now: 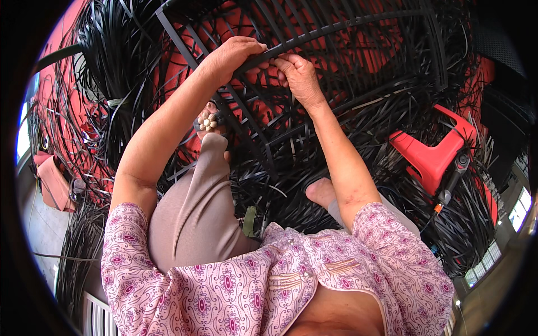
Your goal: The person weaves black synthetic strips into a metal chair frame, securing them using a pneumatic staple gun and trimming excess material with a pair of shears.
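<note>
A black frame [358, 20] with long bars and black strips running across it lies in front of me. My left hand [238, 55] is closed over the bar nearest me, its fingers curled round the edge. Close beside it on the right, my right hand [298, 78] pinches at the underside of the same bar. Thumb and forefinger are pressed together there, on what looks like the end of a thin black strip, mostly hidden by the fingers. The corner post [241, 120] of the frame slants down between my forearms.
A thick bundle of black strips [115, 61] hangs at the upper left. Loose strips [297, 204] cover the red sheet [235, 25] and surround my legs. To the right stands a red plastic stool [440, 151], with a dark hand tool [453, 175] against it. A brownish-pink box [54, 182] sits far left.
</note>
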### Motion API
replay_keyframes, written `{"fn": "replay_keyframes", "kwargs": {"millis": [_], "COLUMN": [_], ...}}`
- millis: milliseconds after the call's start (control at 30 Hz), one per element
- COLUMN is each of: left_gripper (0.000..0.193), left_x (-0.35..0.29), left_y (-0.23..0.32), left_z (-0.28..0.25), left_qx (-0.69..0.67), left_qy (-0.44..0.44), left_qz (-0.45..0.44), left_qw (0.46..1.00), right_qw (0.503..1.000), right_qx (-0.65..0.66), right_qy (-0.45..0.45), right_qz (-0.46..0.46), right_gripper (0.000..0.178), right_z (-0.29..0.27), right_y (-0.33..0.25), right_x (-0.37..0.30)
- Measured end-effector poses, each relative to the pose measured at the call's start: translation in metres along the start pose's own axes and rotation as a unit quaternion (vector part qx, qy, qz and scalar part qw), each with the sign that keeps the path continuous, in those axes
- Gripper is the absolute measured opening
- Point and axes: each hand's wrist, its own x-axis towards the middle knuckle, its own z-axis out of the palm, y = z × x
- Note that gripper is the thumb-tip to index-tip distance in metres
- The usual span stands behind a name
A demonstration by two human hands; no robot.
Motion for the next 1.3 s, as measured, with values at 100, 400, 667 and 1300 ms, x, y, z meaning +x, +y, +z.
{"fn": "replay_keyframes", "kwargs": {"millis": [100, 400, 667, 1300], "left_gripper": [0.025, 0.021, 0.025, 0.039], "left_x": [0.007, 0.012, 0.010, -0.013], "left_y": [-0.003, -0.008, -0.009, -0.009], "left_z": [-0.002, -0.003, -0.003, 0.023], "left_qx": [0.010, -0.031, -0.012, 0.387], "left_qy": [-0.001, 0.012, 0.011, 0.140], "left_qz": [-0.014, -0.024, -0.007, 0.108], "left_qw": [1.000, 0.999, 1.000, 0.905], "right_qw": [1.000, 0.999, 0.999, 1.000], "right_qx": [-0.005, 0.016, 0.025, -0.017], "right_qy": [-0.011, -0.030, -0.032, -0.018], "right_qz": [0.007, 0.012, 0.016, 0.015], "right_gripper": [0.017, 0.018, 0.019, 0.021], "right_z": [-0.002, -0.005, -0.005, -0.003], "right_y": [-0.005, 0.001, 0.002, -0.003], "right_x": [0.001, 0.004, 0.004, -0.012]}}
